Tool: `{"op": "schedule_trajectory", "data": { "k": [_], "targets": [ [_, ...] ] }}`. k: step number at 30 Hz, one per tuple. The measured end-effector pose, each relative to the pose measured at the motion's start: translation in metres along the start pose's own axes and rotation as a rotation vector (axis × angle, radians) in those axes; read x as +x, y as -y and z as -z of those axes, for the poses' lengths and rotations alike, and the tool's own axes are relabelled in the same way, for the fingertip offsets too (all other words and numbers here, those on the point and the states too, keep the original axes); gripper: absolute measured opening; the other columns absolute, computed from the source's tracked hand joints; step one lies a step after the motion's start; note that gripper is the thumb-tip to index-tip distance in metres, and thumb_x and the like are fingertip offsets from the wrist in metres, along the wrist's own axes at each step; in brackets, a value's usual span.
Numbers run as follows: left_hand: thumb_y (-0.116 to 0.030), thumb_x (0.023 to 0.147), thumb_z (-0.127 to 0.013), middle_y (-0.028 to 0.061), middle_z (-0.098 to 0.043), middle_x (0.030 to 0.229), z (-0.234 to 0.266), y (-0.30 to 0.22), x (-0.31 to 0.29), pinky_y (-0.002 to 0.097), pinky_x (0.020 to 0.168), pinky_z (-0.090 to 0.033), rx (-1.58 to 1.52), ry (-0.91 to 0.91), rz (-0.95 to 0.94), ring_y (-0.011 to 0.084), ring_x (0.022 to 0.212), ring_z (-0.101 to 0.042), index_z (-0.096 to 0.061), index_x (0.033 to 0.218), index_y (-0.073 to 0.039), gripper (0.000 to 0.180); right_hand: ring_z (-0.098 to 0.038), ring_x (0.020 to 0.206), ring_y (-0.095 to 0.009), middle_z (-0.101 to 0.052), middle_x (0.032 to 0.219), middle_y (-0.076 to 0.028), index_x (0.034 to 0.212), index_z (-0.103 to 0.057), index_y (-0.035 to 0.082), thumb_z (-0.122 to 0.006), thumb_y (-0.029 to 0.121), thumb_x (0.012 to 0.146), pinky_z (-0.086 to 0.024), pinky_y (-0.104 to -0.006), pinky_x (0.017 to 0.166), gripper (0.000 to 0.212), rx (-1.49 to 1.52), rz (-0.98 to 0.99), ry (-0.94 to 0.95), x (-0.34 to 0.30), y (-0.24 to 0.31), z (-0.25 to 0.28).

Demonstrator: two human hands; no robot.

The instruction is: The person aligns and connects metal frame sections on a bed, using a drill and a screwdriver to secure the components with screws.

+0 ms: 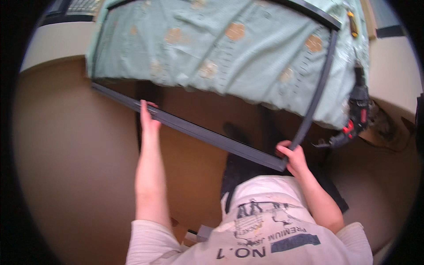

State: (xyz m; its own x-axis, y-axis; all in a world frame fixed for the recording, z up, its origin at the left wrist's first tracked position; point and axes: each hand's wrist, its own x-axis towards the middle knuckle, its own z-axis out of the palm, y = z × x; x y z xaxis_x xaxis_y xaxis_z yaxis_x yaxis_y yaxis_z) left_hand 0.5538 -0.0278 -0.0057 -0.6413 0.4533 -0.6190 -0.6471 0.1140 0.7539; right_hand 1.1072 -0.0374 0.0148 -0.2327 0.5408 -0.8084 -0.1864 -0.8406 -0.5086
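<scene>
A large dark grey rectangular frame (212, 136) lies partly over a cloth-covered table, its near bar jutting out past the edge toward me. My left hand (150, 115) is closed round the near bar, left of its middle. At the near right corner my right hand (292, 157) grips the frame, fingers wrapped round where the side bar meets the near bar. The frame slants, with its left end farther from me than the right corner.
Pale green floral cloth (194, 48) covers the table. A black and red power drill (357, 110) hangs or rests at its right edge, and a yellow-handled screwdriver (352, 24) lies at the far right. Brown floor (66, 154) stretches to the left.
</scene>
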Motion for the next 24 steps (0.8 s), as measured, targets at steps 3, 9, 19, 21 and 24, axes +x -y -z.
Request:
{"op": "schedule_trajectory", "data": {
  "k": [3,9,19,21,24],
  "targets": [
    [-0.036,0.09,-0.066,-0.0004,-0.058,0.069,0.009,0.012,0.011,0.0272,0.066,-0.052,-0.031,-0.076,-0.017,0.0118,0.068,-0.057,-0.056,0.079,-0.013,0.027,-0.055,0.074,-0.012,-0.062,0.077,-0.003,0.081,-0.065,0.0,-0.072,0.009,0.077,-0.043,-0.0275,0.07,0.012,-0.042,0.045,0.047,0.005,-0.004,0.005],
    [-0.035,0.091,-0.065,0.0,-0.058,0.074,0.003,0.009,0.025,0.0271,0.069,-0.052,0.052,-0.055,-0.052,0.0131,0.069,-0.056,-0.055,0.083,-0.011,0.027,-0.052,0.071,-0.011,-0.059,0.076,-0.002,0.081,-0.063,0.002,-0.072,0.008,0.079,-0.041,-0.0264,0.069,0.011,0.114,0.078,-0.044,-0.001,0.002,-0.001],
    [-0.034,0.091,-0.065,-0.0001,-0.057,0.076,0.012,0.013,0.034,0.0277,0.071,-0.052,0.058,-0.076,-0.086,0.0136,0.07,-0.056,-0.054,0.084,-0.011,0.026,-0.054,0.069,-0.012,-0.059,0.071,-0.002,0.076,-0.063,0.003,-0.071,0.009,0.077,-0.042,-0.0264,0.067,0.01,0.15,0.052,-0.021,0.003,0.0,0.002],
    [-0.033,0.091,-0.066,0.0001,-0.057,0.075,0.015,0.013,0.035,0.0275,0.07,-0.052,0.036,-0.085,-0.079,0.0136,0.07,-0.056,-0.054,0.084,-0.011,0.025,-0.054,0.069,-0.012,-0.059,0.071,-0.002,0.075,-0.063,0.003,-0.071,0.009,0.077,-0.042,-0.0264,0.067,0.01,0.146,0.041,0.021,0.004,0.001,0.004],
    [-0.032,0.091,-0.065,0.0006,-0.057,0.076,0.018,0.012,0.037,0.0275,0.07,-0.052,0.02,-0.035,-0.083,0.0136,0.069,-0.056,-0.054,0.084,-0.011,0.025,-0.055,0.069,-0.013,-0.059,0.071,-0.002,0.074,-0.062,0.004,-0.071,0.01,0.076,-0.042,-0.0263,0.067,0.011,0.131,0.004,0.039,0.006,0.003,0.003]
  ]
}}
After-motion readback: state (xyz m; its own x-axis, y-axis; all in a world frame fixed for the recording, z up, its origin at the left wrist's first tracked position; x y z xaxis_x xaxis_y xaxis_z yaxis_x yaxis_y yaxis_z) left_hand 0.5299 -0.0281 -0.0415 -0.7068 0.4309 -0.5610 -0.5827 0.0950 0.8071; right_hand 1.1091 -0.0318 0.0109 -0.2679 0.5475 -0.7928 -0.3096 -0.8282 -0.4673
